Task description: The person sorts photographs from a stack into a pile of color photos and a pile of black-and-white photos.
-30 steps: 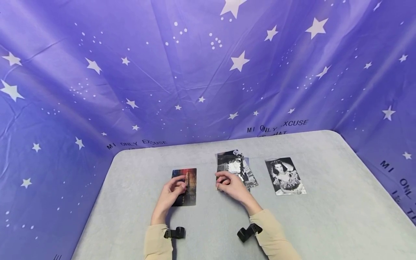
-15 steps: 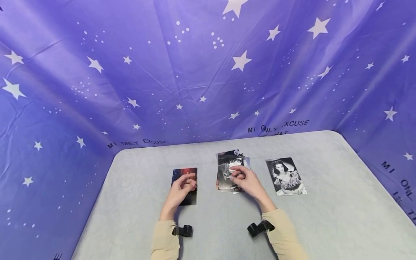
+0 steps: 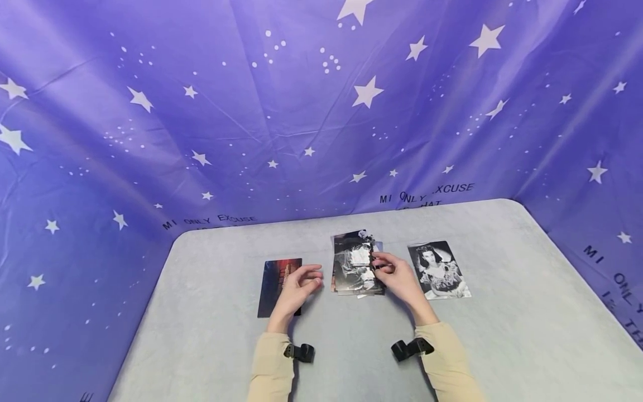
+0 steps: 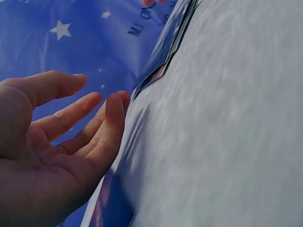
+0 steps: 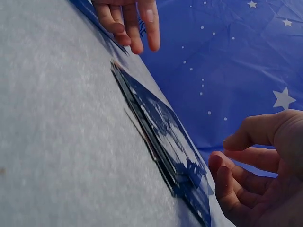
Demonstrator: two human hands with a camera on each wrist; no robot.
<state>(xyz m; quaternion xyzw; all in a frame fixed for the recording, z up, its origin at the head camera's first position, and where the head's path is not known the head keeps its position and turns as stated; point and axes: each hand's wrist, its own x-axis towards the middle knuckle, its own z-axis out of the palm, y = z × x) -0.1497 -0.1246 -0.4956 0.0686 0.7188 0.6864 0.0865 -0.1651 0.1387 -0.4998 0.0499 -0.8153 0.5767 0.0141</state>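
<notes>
A stack of photo prints (image 3: 353,265) lies on the table, its edges uneven and a black-and-white picture on top. My right hand (image 3: 402,282) is at the stack's right edge, fingers loosely bent, with nothing between thumb and fingers in the right wrist view. My left hand (image 3: 300,287) hovers to the left of the stack, partly over a dark red-and-blue print (image 3: 269,290). Its fingers (image 4: 111,118) are relaxed and spread, and the palm is bare. Seen from the right wrist, the stack (image 5: 161,127) lies between both hands, several prints thick.
To the right lies a single black-and-white portrait print (image 3: 439,271). The grey table (image 3: 211,262) has rounded far corners. Behind and beside it hangs a purple cloth (image 3: 271,139) with white stars. Each wrist wears a black camera band (image 3: 414,349).
Both hands have moved right. The right hand has crossed from the stack's left side over it to its right edge. The left hand has moved from over the dark print towards the stack.
</notes>
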